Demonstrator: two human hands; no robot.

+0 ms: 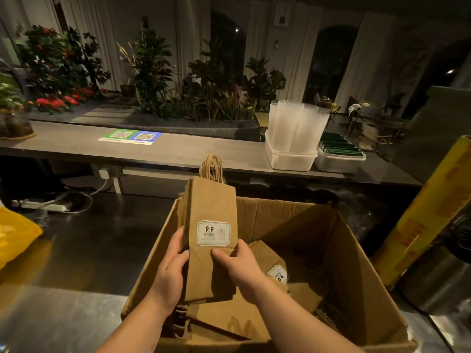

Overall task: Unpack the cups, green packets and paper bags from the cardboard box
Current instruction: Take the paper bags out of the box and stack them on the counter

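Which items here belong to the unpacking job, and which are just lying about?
Job: paper bags gripped by left hand and right hand; spare bags in cardboard box; plastic cups; green packets.
Lying about: QR code sheet; yellow plastic bag; power strip; plants.

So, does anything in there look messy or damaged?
Nothing serious. The box has creased walls. The bags left inside lie jumbled at different angles, one with its label upside down. The held stack looks tidy, as do the cups and packets on the counter.
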